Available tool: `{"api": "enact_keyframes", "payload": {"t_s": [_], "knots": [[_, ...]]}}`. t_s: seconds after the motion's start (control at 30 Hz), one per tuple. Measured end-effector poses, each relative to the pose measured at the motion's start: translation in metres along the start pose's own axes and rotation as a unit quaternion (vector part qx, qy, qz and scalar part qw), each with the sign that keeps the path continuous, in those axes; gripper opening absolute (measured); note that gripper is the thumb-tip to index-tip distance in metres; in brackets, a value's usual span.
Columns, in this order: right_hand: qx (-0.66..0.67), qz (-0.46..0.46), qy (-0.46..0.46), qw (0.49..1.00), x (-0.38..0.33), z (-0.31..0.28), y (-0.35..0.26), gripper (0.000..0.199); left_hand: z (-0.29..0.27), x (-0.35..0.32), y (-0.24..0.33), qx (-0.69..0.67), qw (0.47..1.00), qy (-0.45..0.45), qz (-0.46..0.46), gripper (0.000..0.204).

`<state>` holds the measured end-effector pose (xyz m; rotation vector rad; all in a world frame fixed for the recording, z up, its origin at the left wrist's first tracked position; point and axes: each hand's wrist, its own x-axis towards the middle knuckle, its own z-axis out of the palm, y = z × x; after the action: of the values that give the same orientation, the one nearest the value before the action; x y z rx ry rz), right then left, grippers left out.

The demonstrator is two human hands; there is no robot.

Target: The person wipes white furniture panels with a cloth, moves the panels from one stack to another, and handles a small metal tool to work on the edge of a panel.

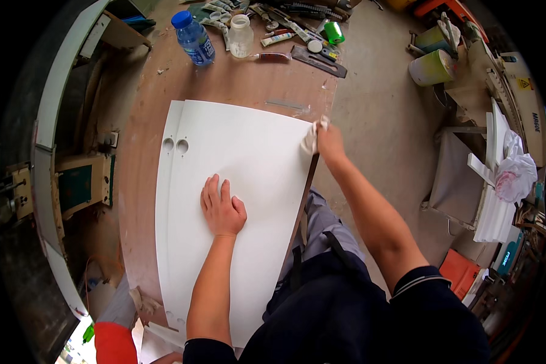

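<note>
A large white panel (255, 158) lies flat on the brown workbench (141, 151), with the edge of a second white panel (162, 200) showing along its left side. Round hinge holes are cut near the far left corner. My left hand (222, 208) rests palm down on the panel's middle, fingers stretched out, holding nothing. At the far right corner my right hand (329, 141) grips a whitish cloth (310, 139) against the panel's edge. The fingers are wrapped round the cloth and partly hidden.
Beyond the panel stand a blue-capped bottle (193, 39) and a clear jar (241, 37), beside several tubes and tools. A metal hand plane (318, 61) lies by the bench's far right. Another person's red sleeve (115, 346) shows at lower left. Buckets (432, 68) stand on the floor at right.
</note>
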<state>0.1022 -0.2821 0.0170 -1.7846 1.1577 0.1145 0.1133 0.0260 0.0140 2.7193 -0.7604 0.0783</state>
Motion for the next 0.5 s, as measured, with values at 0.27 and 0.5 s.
{"api": "enact_keyframes", "payload": {"t_s": [0.27,0.5], "knots": [[-0.113,-0.092,0.026,0.989,-0.01,0.015,0.028,0.032,-0.003,-0.002,-0.003,0.005,1.0,-0.006,-0.01,0.039],[0.019,-0.204,0.045,0.978,0.031,-0.061,-0.032,0.023,-0.002,-0.002,-0.002,-0.007,1.0,0.009,-0.017,0.039]]}}
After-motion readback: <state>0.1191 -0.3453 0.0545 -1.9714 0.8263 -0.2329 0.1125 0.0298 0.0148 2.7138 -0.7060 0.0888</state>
